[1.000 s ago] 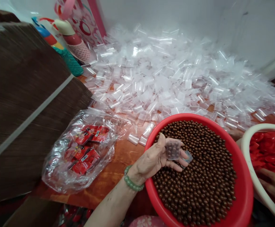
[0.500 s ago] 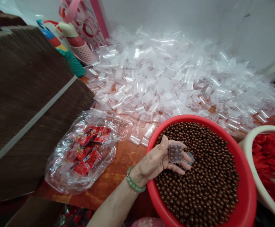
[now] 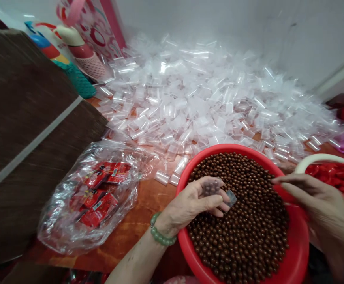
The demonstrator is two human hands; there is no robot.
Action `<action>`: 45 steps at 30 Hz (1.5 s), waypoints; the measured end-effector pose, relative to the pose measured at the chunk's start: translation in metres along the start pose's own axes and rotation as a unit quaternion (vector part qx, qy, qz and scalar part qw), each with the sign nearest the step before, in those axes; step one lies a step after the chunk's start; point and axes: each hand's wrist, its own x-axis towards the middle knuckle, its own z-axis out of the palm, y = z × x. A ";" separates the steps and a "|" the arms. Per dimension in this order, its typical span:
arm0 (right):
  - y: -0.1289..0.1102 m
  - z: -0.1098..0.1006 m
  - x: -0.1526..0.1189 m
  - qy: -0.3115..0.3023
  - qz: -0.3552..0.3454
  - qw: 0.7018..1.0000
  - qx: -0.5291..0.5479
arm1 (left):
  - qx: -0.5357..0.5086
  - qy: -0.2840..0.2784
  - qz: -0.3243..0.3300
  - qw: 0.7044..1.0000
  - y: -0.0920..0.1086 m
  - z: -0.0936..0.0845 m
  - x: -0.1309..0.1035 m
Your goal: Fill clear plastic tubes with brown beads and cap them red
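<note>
My left hand (image 3: 200, 199), with a green bead bracelet on its wrist, is over the red basin (image 3: 300, 246) of small brown balls (image 3: 239, 232). Its fingers are closed on a small clear plastic box (image 3: 211, 187) with several brown balls inside. A clear lid-like piece (image 3: 230, 199) sticks out at its fingertips. My right hand (image 3: 322, 209), somewhat blurred, is above the basin's right rim, thumb and fingers drawn together. Red shows below its fingertips; I cannot tell whether that is a held piece or the basin wall.
A white-rimmed tub (image 3: 326, 158) of glossy red pieces (image 3: 326, 173) stands at right. Clear plastic sleeves (image 3: 195, 98) are heaped along the wall. At left are a clear bag (image 3: 53, 221) with red packets (image 3: 100, 209), a strapped brown stack (image 3: 32, 106) and bottles (image 3: 84, 57).
My right hand has come out of the tub of red pieces to the basin's rim. My left thumb has folded down across the fingers beside the clear box. The view has shifted slightly.
</note>
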 end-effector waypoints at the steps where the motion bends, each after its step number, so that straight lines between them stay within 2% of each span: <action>1: -0.011 0.020 0.008 -0.040 0.030 0.998 0.033 | 0.012 0.018 0.007 1.000 0.000 0.001 0.000; 3: -0.029 0.057 0.022 -0.101 0.029 0.989 0.103 | 0.038 0.052 0.018 0.998 0.001 0.004 0.001; 5: -0.039 0.083 0.030 -0.164 0.021 0.974 0.155 | 0.070 0.076 0.028 0.994 0.002 0.006 0.002; 7: -0.041 0.100 0.033 -0.196 0.022 0.960 0.199 | 0.103 0.090 0.039 0.990 0.003 0.007 0.003; 9: -0.040 0.108 0.032 -0.199 0.029 0.952 0.230 | 0.127 0.098 0.048 0.986 0.002 0.007 0.003; 14: -0.038 0.113 0.024 -0.198 0.041 0.948 0.244 | 0.190 0.101 0.066 0.974 0.000 0.007 0.002; 18: -0.042 0.100 0.020 -0.251 0.061 0.942 0.215 | 0.230 0.118 0.086 0.962 -0.002 0.009 0.001; 21: -0.044 0.083 0.019 -0.315 0.016 0.932 0.181 | 0.239 0.136 0.089 0.957 -0.003 0.008 0.001; 23: -0.043 0.075 0.019 -0.332 -0.023 0.932 0.146 | 0.237 0.131 0.085 0.959 -0.004 0.007 0.001; 26: -0.037 0.074 0.017 -0.320 -0.004 0.936 0.145 | 0.245 0.123 0.085 0.958 -0.004 0.006 0.003; 30: -0.028 0.084 0.013 -0.243 0.077 0.936 0.244 | 0.298 0.113 0.093 0.943 -0.004 0.005 0.003; 35: -0.028 0.090 0.009 -0.171 0.057 0.956 0.233 | 0.391 0.116 0.126 0.904 -0.002 0.007 0.001; 38: -0.032 0.094 0.008 -0.149 0.049 0.965 0.211 | 0.442 0.093 0.117 0.884 -0.001 0.009 -0.001; 39: -0.033 0.096 0.007 -0.145 0.048 0.966 0.207 | 0.440 0.081 0.105 0.888 -0.001 0.009 -0.001; 41: -0.035 0.101 0.006 -0.142 0.051 0.968 0.201 | 0.393 0.063 0.071 0.915 -0.002 0.007 0.000; 43: -0.036 0.104 0.006 -0.128 0.060 0.969 0.202 | 0.325 0.064 0.046 0.942 -0.004 0.004 0.001; 45: -0.036 0.105 0.006 -0.115 0.067 0.971 0.199 | 0.285 0.074 0.041 0.955 -0.006 0.002 0.002</action>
